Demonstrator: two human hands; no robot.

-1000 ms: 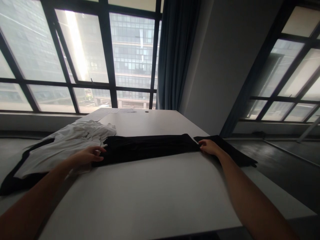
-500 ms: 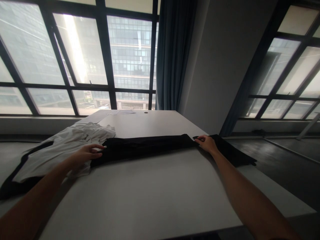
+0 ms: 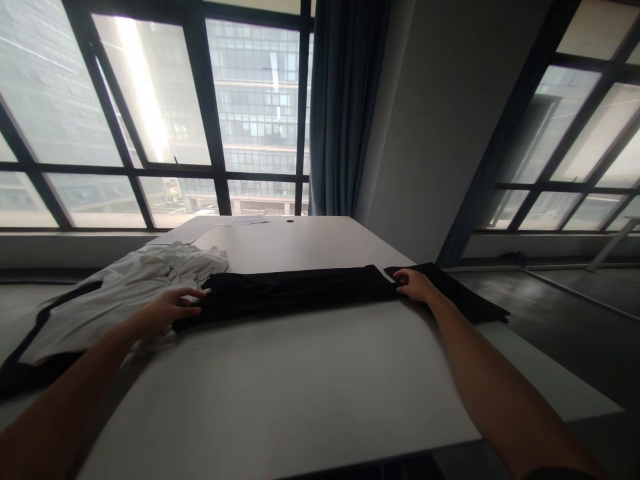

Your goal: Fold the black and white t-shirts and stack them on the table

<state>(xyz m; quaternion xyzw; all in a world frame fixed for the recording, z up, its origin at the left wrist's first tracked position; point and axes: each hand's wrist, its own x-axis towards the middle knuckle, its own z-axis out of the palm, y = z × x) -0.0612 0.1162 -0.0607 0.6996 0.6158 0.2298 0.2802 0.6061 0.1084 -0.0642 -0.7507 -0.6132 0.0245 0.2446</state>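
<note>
Black folded cloth (image 3: pixel 295 290) in a long flat band on smooth white table (image 3: pixel 300 380), hands (image 3: pixel 167 308) (image 3: pixel 415 285) pinching its two ends

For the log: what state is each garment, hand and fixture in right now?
black garment: folded into a long strip, flat across the table.
white garment: crumpled, lying partly over dark cloth.
left hand: fingers curled on the strip's left end.
right hand: resting on the strip's right end.
curtain: drawn aside, bunched.
</note>
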